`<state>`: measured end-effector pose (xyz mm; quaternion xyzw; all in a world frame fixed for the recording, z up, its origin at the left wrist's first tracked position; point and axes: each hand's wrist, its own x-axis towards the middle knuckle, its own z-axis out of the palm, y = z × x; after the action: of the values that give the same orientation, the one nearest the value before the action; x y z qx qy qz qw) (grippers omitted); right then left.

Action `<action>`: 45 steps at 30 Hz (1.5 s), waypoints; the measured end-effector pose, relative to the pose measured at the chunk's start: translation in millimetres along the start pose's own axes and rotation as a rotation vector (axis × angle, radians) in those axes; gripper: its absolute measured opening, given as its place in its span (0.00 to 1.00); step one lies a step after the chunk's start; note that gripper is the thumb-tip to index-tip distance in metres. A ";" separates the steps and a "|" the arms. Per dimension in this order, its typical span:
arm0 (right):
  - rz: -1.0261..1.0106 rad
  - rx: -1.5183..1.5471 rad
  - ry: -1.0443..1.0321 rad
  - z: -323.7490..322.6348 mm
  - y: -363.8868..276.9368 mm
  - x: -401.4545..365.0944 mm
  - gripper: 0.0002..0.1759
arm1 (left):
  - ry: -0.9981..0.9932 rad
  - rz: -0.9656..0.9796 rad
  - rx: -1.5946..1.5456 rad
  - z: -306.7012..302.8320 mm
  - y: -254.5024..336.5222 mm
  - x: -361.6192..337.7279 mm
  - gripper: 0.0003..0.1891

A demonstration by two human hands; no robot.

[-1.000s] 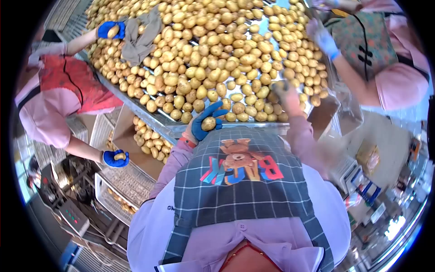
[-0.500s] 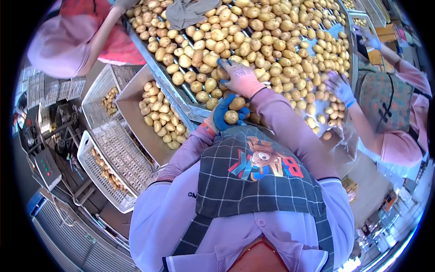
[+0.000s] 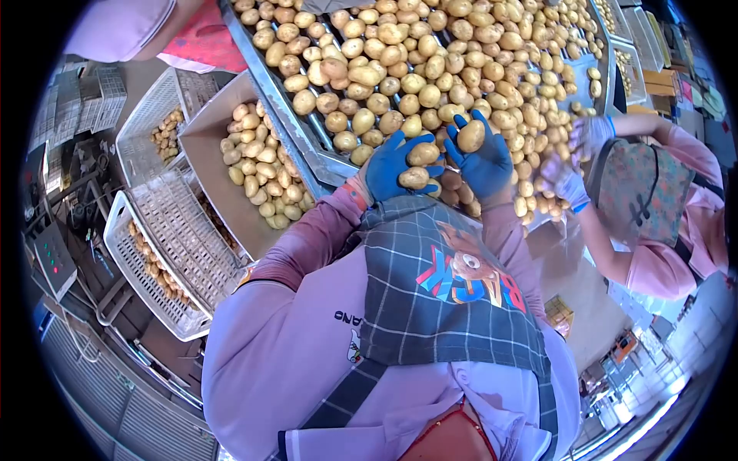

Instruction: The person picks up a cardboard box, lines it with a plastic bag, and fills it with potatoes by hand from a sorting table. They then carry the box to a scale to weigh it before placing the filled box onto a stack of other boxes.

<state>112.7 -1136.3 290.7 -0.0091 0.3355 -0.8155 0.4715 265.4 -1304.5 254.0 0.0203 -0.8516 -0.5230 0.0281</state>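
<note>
Table: a long sorting table with a metal rim (image 3: 286, 123) fills the top of the view. It is covered from edge to edge with loose yellow potatoes (image 3: 400, 54).
Left hand: the left hand (image 3: 390, 165) wears a blue glove and sits at the near edge of the table. Its fingers are curled round two potatoes, an upper potato (image 3: 423, 154) and a lower potato (image 3: 413, 178), which touch each other.
Right hand: the right hand (image 3: 488, 163) is also in a blue glove, just beside the left and a little further over the table. It is closed on one long potato (image 3: 470, 136), which stands upright between thumb and fingers just above the heap.
Apron: the person wears a checked apron (image 3: 430, 315) with a cartoon print over a pale lilac top.
Box: a cardboard box (image 3: 206, 157) stands against the table's left rim, partly filled with sorted potatoes (image 3: 257, 180).
Crates: one white plastic crate (image 3: 150, 115) stands beyond the box with a few small potatoes in it. A second crate (image 3: 165, 242) stands nearer.
Control box: a grey control box (image 3: 50, 261) with coloured buttons is at the far left.
Co-worker, right: two pale-gloved hands (image 3: 590, 134) rest among the potatoes at the table's right end, below pink sleeves and a patterned apron (image 3: 642, 192).
Co-worker, top left: only a pink cap (image 3: 123, 27) and a bit of red show.
</note>
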 end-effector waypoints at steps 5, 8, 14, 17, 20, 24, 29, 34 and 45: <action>0.049 0.404 0.011 0.7 5.9 -14.8 0.39 | -0.006 0.096 0.251 2.4 -1.2 1.7 0.27; 0.058 0.336 0.068 11.2 9.3 -15.2 0.39 | -0.021 0.114 0.306 -0.7 1.6 1.3 0.31; -0.036 -0.640 -0.114 27.6 -3.3 -19.8 0.29 | -0.143 -0.232 -0.506 -0.2 3.9 5.6 0.33; -0.044 -0.653 0.023 31.9 -9.8 -14.4 0.28 | -0.147 -0.136 -0.455 2.8 -2.9 0.3 0.33; -0.091 -0.603 0.111 18.3 -8.1 -8.0 0.27 | -0.112 -0.383 -1.687 8.0 -3.3 0.9 0.40; -0.074 -0.411 0.179 -3.8 1.8 -10.6 0.25 | -0.124 -0.373 -1.711 3.1 0.7 1.5 0.43; -0.004 -0.266 0.207 -15.5 15.1 -13.8 0.24 | -0.171 -0.329 -1.532 10.9 -12.7 0.9 0.42; -0.028 -0.574 0.283 0.3 16.1 -16.5 0.23 | -0.092 -0.331 -1.739 -7.7 19.2 3.1 0.27; -0.209 -1.678 0.042 50.2 13.9 -16.1 0.43 | -0.293 -0.193 -0.925 29.7 -44.0 -1.7 0.37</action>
<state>148.9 -1155.4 326.7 -0.3718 0.8360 -0.3356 0.2241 265.2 -1297.9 201.3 0.0106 -0.5193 -0.8439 -0.1342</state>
